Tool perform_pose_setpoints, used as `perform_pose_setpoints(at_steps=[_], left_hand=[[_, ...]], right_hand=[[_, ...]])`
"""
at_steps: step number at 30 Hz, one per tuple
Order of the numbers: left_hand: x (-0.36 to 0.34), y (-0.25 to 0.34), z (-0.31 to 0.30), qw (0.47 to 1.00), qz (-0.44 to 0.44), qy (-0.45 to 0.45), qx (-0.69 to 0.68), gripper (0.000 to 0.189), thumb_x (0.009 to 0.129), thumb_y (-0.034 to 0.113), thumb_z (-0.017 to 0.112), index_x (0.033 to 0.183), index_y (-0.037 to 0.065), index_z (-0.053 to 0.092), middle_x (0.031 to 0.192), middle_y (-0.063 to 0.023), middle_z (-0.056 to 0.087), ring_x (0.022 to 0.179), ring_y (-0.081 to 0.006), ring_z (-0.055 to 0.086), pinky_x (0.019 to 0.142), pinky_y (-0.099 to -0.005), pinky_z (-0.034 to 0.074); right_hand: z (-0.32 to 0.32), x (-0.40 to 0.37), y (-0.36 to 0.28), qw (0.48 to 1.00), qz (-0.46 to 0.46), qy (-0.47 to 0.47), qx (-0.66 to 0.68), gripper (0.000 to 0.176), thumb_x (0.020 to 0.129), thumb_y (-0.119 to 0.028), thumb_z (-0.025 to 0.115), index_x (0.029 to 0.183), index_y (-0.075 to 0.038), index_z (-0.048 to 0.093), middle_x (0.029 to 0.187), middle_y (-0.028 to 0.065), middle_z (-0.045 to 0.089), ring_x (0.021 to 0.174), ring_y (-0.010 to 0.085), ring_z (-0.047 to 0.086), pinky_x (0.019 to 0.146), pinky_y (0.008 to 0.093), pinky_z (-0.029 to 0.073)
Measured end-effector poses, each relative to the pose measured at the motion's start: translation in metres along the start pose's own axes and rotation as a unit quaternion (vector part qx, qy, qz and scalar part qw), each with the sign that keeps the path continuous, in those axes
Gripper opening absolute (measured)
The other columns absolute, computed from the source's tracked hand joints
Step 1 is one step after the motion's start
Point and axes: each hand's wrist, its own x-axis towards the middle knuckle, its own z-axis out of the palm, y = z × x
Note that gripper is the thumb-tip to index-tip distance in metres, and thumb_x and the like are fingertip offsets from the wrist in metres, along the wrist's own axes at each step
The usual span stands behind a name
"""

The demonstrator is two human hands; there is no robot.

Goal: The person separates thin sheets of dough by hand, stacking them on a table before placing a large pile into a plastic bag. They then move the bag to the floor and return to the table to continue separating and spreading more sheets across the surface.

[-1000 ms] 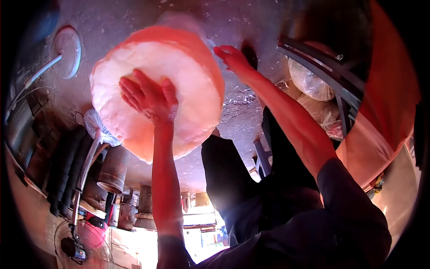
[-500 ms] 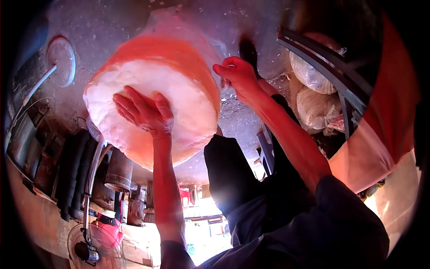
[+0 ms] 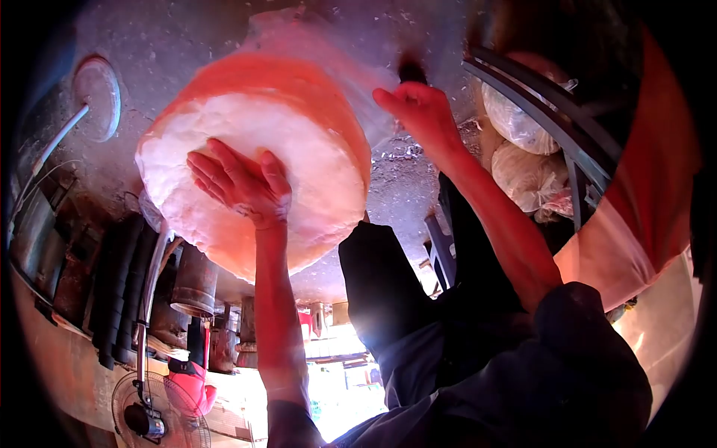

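White and fibrous, the big round block (image 3: 314,160) sits at 11 o'clock of the view, tilted above the concrete floor (image 3: 411,194). The left hand (image 3: 240,187) lies flat on its pale face with fingers spread, seemingly to steady it. At 1 o'clock the right hand (image 3: 420,112) pinches the clear plastic wrap (image 3: 336,52), apparently drawing it round the rim. Filled bags (image 3: 523,175) rest at 3 o'clock.

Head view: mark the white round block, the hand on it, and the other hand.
white round block (image 3: 314,153), head view, bare flat face.
left hand (image 3: 240,183), head view, back of the hand.
right hand (image 3: 420,112), head view, back of the hand.
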Motion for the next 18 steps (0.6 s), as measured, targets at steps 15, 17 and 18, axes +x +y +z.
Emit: perform_pose_setpoints(at_steps=[15,17,18], left_hand=[[-0.001,-0.001,0.001,1.000,-0.008,-0.008,-0.011,0.078,0.092,0.054,0.046,0.147,0.000,0.033,0.152,-0.0346,0.019,0.140,-0.0519,0.020,0.112,-0.0604,0.015],[0.000,-0.001,0.002,1.000,-0.008,-0.003,-0.009,0.077,0.092,0.053,0.046,0.146,0.000,0.034,0.151,-0.0350,0.021,0.139,-0.0518,0.021,0.112,-0.0603,0.015],[0.000,0.000,0.001,1.000,-0.007,-0.001,-0.008,0.076,0.092,0.053,0.046,0.146,0.000,0.035,0.150,-0.0353,0.022,0.139,-0.0517,0.022,0.112,-0.0600,0.016]], right_hand=[[-0.012,0.035,0.031,0.924,0.225,-0.156,0.268,0.050,0.089,-0.048,0.064,0.116,-0.006,0.063,0.109,0.0071,0.066,0.096,0.0170,0.062,0.081,0.0308,0.047],[-0.018,0.030,0.030,0.929,0.191,-0.262,0.180,0.049,0.090,-0.048,0.063,0.113,-0.005,0.064,0.104,0.0061,0.067,0.095,0.0154,0.062,0.084,0.0296,0.045],[-0.023,0.028,0.030,0.932,0.169,-0.285,0.145,0.048,0.090,-0.049,0.062,0.111,-0.005,0.064,0.100,0.0059,0.067,0.095,0.0144,0.062,0.083,0.0297,0.045]])
